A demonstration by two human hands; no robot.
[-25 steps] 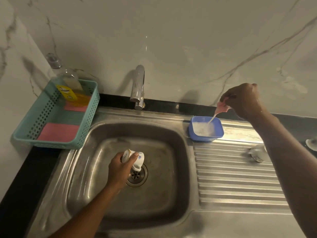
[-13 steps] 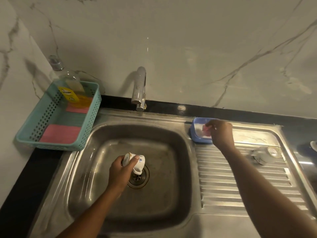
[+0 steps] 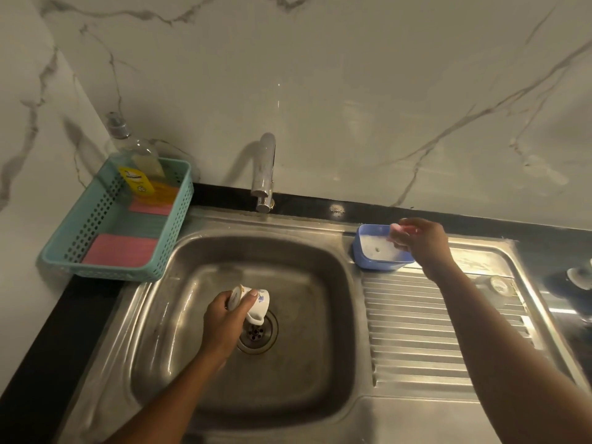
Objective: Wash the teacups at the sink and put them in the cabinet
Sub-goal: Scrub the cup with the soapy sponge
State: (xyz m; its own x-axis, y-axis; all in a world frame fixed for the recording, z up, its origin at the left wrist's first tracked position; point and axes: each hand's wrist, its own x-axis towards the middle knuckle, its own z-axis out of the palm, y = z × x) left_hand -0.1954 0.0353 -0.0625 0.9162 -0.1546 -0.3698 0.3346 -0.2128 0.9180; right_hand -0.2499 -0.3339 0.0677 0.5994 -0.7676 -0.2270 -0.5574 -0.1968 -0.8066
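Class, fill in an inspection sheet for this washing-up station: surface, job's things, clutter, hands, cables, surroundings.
Surface: steel sink with ribbed drainboard.
Job's things: teacup tilted above the drain; a blurred second cup lying on the drainboard; pink scrub pad over a blue tub of foamy water.
Clutter: teal basket holding a dish-liquid bottle and two pink pads.
Hands: left hand grips the teacup; right hand pinches the scrub pad.
Cables: nothing seen.
Surroundings: tap, no stream seen; marble-look wall; black counter.
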